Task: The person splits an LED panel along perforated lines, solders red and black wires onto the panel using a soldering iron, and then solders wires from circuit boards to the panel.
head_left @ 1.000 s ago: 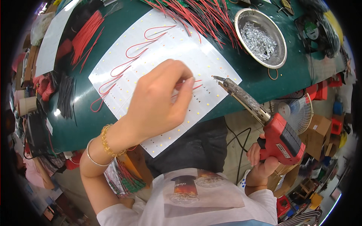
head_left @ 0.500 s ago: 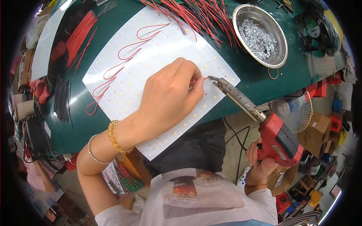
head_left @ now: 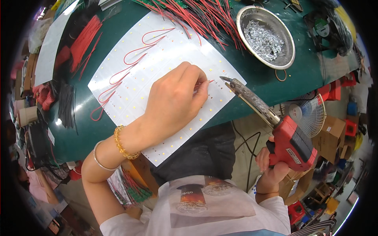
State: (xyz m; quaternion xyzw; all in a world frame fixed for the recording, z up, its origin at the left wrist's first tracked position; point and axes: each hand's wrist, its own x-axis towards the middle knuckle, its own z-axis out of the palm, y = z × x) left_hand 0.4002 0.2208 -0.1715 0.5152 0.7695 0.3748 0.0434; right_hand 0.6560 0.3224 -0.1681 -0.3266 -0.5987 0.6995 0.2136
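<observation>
My left hand (head_left: 177,98) rests over the white LED circuit board (head_left: 173,147), thumb and fingers pinching a short red wire (head_left: 211,81) whose end points right. In my right hand (head_left: 271,169) is a red and black soldering gun (head_left: 293,145), its fingers wrapped round the grip. The iron's tip hangs near the board's right corner, a little apart from the wire's end. Several looped red wires (head_left: 132,55) stand in a row along the board's left part. Small yellow LEDs dot its surface.
A metal bowl (head_left: 267,39) of silvery scraps stands at the back right, beside a bundle of red and black wires (head_left: 197,17). Red wires (head_left: 84,43) and black wires (head_left: 67,106) lie on the green table at left. A fan (head_left: 307,114) stands beyond the table's right edge.
The soldering tip has come away from the wire's end, leaving a gap. My left hand still pinches the wire and has shifted slightly left. The view has moved a little.
</observation>
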